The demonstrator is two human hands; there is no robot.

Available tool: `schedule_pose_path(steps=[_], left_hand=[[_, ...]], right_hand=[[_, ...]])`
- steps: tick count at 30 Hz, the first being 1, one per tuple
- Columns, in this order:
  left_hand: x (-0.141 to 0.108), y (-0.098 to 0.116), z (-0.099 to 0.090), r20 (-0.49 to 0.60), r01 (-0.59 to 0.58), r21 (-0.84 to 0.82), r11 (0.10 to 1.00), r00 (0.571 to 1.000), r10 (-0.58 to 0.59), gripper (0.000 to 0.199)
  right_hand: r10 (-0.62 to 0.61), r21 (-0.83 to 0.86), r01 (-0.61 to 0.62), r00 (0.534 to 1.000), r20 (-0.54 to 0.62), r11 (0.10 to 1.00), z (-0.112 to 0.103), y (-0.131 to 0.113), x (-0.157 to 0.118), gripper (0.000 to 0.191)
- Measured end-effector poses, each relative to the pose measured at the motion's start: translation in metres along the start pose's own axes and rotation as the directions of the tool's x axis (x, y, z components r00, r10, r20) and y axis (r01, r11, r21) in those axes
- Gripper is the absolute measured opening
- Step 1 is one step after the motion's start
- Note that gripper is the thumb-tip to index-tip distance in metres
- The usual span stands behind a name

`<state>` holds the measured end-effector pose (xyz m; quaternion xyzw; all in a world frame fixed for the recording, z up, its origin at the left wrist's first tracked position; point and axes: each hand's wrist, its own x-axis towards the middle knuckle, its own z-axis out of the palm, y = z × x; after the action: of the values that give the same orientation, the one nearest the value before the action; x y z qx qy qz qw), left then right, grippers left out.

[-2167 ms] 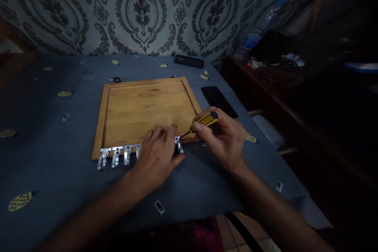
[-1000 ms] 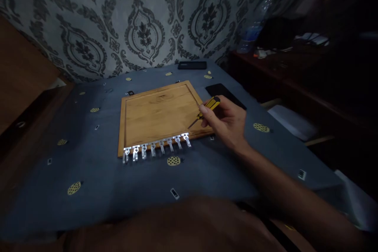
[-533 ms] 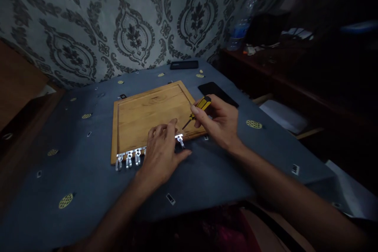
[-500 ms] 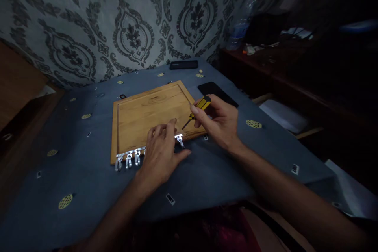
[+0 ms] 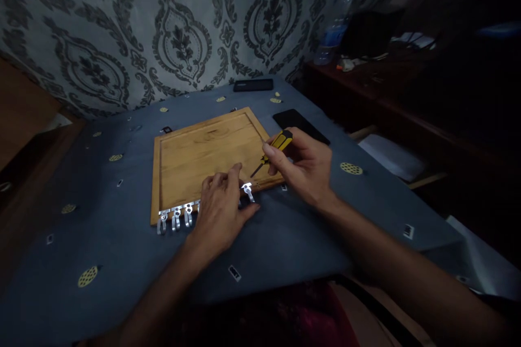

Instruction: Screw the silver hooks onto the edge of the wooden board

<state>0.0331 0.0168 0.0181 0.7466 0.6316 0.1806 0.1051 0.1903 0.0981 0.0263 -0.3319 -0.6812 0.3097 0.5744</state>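
A wooden board (image 5: 203, 152) with a raised frame lies on the cloth. Along its near edge runs a shiny metal hook rail (image 5: 176, 217), its several hooks hanging past the edge. My left hand (image 5: 220, 211) rests over the middle of the rail, gripping it against the board with thumb set apart below, and hides part of it. In my right hand (image 5: 305, 168) a yellow and black screwdriver (image 5: 280, 141) is pinched, tilted with its shaft pointing down and left. The screwdriver's tip is just above the rail's right end; whether it touches anything I cannot tell.
A patterned blue tablecloth (image 5: 134, 287) covers the table. Behind the right hand lies a dark flat phone-like object (image 5: 301, 124), and another dark slab (image 5: 253, 85) is by the wall. A plastic bottle (image 5: 336, 32) stands on the dark furniture at right.
The view has shifted slightly. Both hands keep nearly the same place over the board, the screwdriver still in the right one.
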Motion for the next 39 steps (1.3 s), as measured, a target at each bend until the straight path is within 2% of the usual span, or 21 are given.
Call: schedule_pose_path(steps=[7,15,28,39], left_hand=[[0.001,-0.001,0.001,0.009,0.017,-0.008,1.0,1.0,-0.016,0.078],[0.002,-0.004,0.004,-0.009,0.043,-0.091,0.995,0.999,-0.044,0.081],[0.002,-0.005,0.005,0.002,0.068,-0.111,0.991,0.998,-0.068,0.076],[0.002,-0.006,0.006,-0.006,0.056,-0.096,0.994,0.998,-0.057,0.074]], right_hand=[[0.027,0.022,-0.027,1.0,0.011,0.999,0.0,-0.004,-0.001,0.033],[0.004,-0.007,-0.004,0.999,0.037,1.0,-0.002,-0.011,-0.006,0.021],[0.022,-0.064,-0.014,0.992,0.126,0.998,0.0,-0.007,-0.009,0.026],[0.016,-0.044,-0.009,0.989,0.145,0.999,0.003,-0.003,-0.011,0.021]])
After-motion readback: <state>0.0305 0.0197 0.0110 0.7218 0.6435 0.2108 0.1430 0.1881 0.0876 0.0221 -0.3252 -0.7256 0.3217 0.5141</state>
